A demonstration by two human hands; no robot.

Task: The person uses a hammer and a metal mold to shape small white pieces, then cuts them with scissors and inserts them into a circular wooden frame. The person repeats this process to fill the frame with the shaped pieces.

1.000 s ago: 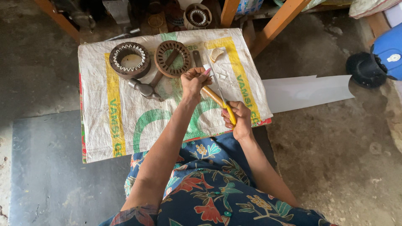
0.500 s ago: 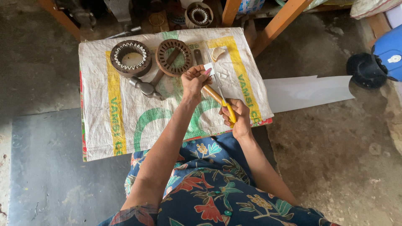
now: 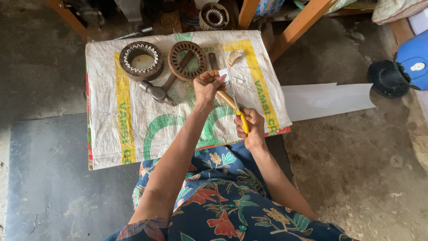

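Observation:
My left hand [image 3: 207, 87] pinches a small white slip of paper [image 3: 223, 74] above a low table covered with a woven white sack [image 3: 125, 120]. My right hand [image 3: 250, 127] grips yellow-handled scissors [image 3: 235, 106], whose blades reach up to the paper slip. Just beyond my left hand lies a rusty bare stator ring [image 3: 187, 60]. Left of it sits a second stator ring [image 3: 141, 60] lined with white inserts. A hammer [image 3: 157, 92] rests between them, its head toward me.
A large white sheet [image 3: 327, 99] lies on the ground right of the table. Small white paper offcuts [image 3: 240, 80] and a comb-like piece [image 3: 233, 56] lie on the sack. Orange wooden legs [image 3: 298, 27], a blue object with a black wheel [image 3: 392, 76], and another wound stator [image 3: 214, 16] stand beyond.
My hands and the scissors stay almost in place; the paper slip and blades shift only slightly.

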